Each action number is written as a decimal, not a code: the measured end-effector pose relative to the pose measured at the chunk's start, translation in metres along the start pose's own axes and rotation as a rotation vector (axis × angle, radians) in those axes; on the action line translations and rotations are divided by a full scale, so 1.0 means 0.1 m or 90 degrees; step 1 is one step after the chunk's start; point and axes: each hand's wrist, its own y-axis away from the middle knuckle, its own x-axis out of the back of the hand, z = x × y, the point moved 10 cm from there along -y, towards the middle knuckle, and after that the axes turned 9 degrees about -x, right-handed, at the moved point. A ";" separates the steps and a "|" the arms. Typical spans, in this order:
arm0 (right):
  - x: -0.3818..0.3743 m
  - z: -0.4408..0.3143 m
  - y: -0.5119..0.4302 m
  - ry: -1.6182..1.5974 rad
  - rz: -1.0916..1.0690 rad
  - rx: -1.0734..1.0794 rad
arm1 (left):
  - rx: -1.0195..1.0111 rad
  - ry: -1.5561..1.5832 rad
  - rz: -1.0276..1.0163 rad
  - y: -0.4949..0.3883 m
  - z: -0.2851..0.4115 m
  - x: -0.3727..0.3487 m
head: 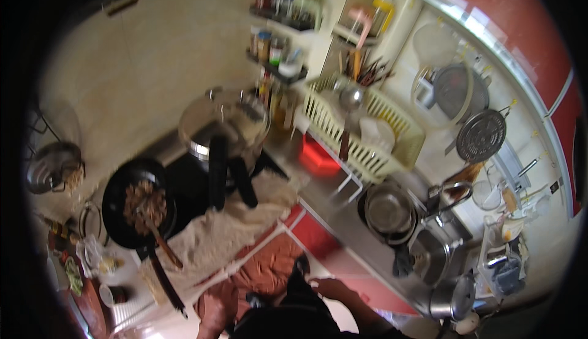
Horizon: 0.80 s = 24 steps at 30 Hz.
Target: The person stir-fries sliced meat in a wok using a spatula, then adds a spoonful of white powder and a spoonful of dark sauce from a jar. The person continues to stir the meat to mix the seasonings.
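Note:
My left hand (218,304) is low at the bottom, over the edge of a reddish-brown cloth (271,267); blur hides whether it grips it. My right hand (333,289) is right of my dark clothing, its fingers pointing left and partly curled, with nothing plainly seen in it. On the stove at left sits a black frying pan (110,212) of browned food pieces (144,201), with a wooden-handled utensil (163,244) resting in it. Behind it is a lidded pressure cooker (195,148) with black handles. A beige cloth (206,228) lies along the stove's front.
A pale green dish rack (363,155) holds a ladle (351,97) and dishes. Stacked metal pans (389,210) stand beside the sink (434,258). A metal pot (452,295) is at lower right. A red container (319,155) sits beneath the rack. A cup (110,295) stands at lower left.

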 end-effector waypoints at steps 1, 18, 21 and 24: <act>0.10 -0.06 -0.02 0.001 0.027 0.043 | 0.031 0.038 -0.022 -0.10 -0.04 -0.07; 1.97 -0.24 -0.21 0.009 0.143 0.250 | -0.267 0.168 -0.109 -2.64 1.67 -0.09; 2.17 -0.18 -0.17 0.019 0.159 0.294 | -0.397 0.101 -0.098 -3.11 1.93 0.03; 2.35 -0.04 -0.17 -0.044 0.183 0.300 | -0.391 -0.022 -0.082 -3.78 1.75 0.11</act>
